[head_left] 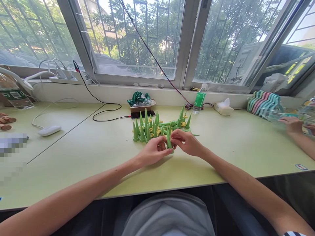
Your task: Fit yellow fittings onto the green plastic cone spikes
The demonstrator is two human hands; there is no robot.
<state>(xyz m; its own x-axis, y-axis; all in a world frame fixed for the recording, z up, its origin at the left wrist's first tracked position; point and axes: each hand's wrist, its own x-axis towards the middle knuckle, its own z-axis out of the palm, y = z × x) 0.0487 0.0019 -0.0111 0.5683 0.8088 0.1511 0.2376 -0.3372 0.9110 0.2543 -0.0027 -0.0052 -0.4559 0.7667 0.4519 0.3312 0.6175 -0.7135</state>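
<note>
My left hand [155, 150] grips a green plant watering spike [168, 141], its cone pointing up and its wide end low over the table. Against the right side of this spike, the fingers of my right hand [186, 141] are pinched together; whatever they hold is hidden. Just beyond my hands stands a cluster of similar green spikes [136, 132], mostly upright, with small yellow valve pieces [154, 133] among them. More spikes [181, 115] stand at the right of the cluster, and some green parts lie flat between.
Behind the cluster are a black phone [143, 114] on a cable and a small cardboard box [142, 106]. A water bottle [199, 100] and tissue pack [223, 108] stand near the windows. At right, another person's hand [292, 126] is near hangers [264, 102]. A white mouse-like device [50, 130] lies left.
</note>
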